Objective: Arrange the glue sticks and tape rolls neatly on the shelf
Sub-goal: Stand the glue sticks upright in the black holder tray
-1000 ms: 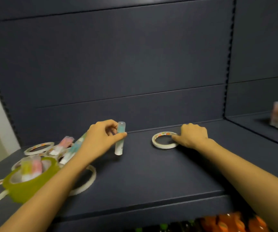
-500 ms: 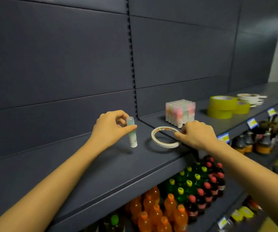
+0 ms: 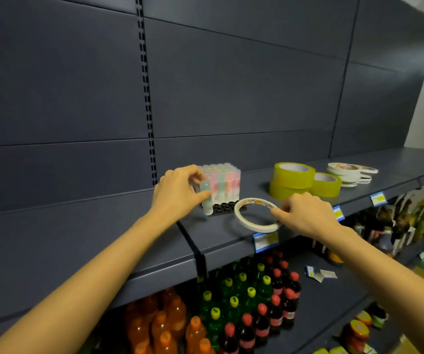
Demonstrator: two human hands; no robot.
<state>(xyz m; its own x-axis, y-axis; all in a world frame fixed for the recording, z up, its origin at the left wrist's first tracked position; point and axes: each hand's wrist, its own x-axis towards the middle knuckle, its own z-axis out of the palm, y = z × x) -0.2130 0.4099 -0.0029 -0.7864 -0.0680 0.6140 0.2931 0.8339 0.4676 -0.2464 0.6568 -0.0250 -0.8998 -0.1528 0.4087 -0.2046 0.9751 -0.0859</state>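
Observation:
My left hand pinches a pale green glue stick upright, right beside a block of several pastel glue sticks standing in a black tray. My right hand holds a thin white tape roll by its right edge, tilted above the dark shelf. Further right stand yellow-green tape rolls, two stacked and one beside them. A stack of thin white tape rolls lies behind.
Blue price labels hang on the shelf's front edge. Below it stand several orange bottles, green bottles and red-capped bottles. Dark back panels rise behind the shelf, with a slotted upright.
Both hands carried the glue stick and the thin tape roll rightward along the shelf. The glue stick now stands beside the block of glue sticks; the view turned right with them.

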